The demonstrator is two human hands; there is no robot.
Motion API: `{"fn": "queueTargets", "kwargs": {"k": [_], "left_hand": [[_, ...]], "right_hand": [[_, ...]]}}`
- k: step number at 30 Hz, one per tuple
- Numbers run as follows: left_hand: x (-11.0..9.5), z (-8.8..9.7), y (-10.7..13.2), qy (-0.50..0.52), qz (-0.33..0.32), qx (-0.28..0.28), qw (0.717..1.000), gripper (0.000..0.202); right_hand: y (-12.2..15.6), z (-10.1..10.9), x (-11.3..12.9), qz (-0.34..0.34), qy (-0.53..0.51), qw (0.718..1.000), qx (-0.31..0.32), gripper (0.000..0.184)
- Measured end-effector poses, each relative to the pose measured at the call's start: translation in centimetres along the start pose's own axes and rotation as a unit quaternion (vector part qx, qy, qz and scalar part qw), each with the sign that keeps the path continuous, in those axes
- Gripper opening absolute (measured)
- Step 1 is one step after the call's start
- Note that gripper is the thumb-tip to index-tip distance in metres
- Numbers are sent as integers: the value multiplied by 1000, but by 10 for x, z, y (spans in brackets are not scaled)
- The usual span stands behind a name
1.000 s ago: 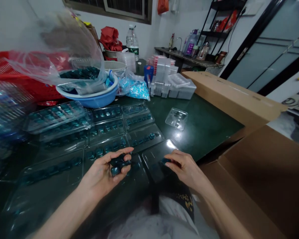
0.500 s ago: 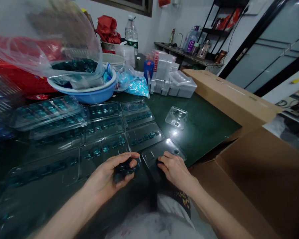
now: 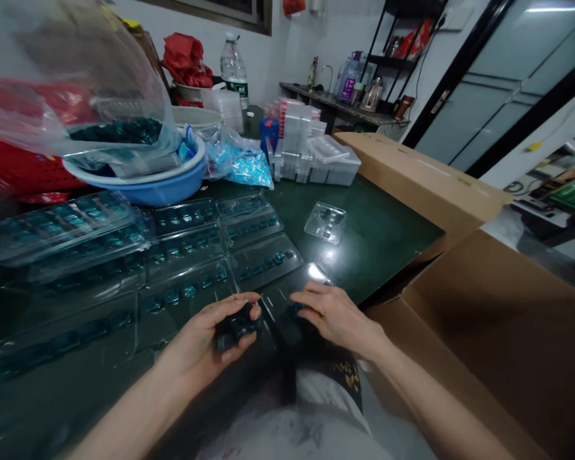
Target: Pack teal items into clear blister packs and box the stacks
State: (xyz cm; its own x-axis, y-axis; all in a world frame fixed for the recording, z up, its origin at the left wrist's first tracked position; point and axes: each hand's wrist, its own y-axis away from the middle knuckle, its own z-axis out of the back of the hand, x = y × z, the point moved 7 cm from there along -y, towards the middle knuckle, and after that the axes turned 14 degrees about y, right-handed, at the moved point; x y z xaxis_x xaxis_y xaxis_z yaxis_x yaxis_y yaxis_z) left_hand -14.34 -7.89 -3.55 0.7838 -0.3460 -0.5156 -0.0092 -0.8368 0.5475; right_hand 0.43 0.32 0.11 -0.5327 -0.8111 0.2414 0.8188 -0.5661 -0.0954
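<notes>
The left hand [image 3: 194, 338] is curled nearly shut around a cluster of dark teal pieces [image 3: 236, 326], its fingers wrapped over them. The right hand [image 3: 338, 313] is loosely arched, its fingertips [image 3: 299, 297] down on a clear blister tray [image 3: 287, 300] at the near edge of the rows; whether it has hold of anything, I cannot tell. More blister trays [image 3: 263, 260] with teal pieces in their cavities lie side by side across the left of the green bench [image 3: 378, 239]. Farther off sit a blue plastic basin [image 3: 172, 182] under a clear plastic bag [image 3: 119, 131] of teal pieces, and stacked clear plastic boxes [image 3: 306, 153]. An open cardboard carton [image 3: 460, 332] stands at the right, against the bench.
</notes>
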Motion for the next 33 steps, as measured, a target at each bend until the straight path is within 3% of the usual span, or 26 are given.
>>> {"fn": "queueTargets", "kwargs": {"k": [4, 11, 15, 19, 22, 26, 30, 33], "left_hand": [[5, -6, -3, -2, -3, -11, 1000, 16], [10, -14, -11, 8, 10, 5, 1000, 25], [14, -15, -15, 10, 18, 19, 1000, 26], [17, -14, -17, -7, 1, 11, 1000, 21], [20, -16, -16, -22, -10, -3, 1000, 16], [27, -29, -16, -52, -7, 18, 998, 17], [26, -27, -19, -57, -28, -40, 997, 20], [22, -30, -18, -78, -48, -37, 995, 21]], "right_hand": [[-5, -19, 3, -6, 69, 996, 59, 15], [1, -32, 0, -32, 126, 991, 41, 19], [5, -28, 0, -45, 120, 991, 26, 22], [12, -13, 3, -63, 45, 997, -17, 37], [16, 1, 10, -70, -71, 992, -83, 33], [14, 8, 23, -45, -222, 963, -143, 25], [14, 9, 19, -71, -290, 932, -207, 20], [15, 3, 13, -90, -384, 896, -205, 20]]}}
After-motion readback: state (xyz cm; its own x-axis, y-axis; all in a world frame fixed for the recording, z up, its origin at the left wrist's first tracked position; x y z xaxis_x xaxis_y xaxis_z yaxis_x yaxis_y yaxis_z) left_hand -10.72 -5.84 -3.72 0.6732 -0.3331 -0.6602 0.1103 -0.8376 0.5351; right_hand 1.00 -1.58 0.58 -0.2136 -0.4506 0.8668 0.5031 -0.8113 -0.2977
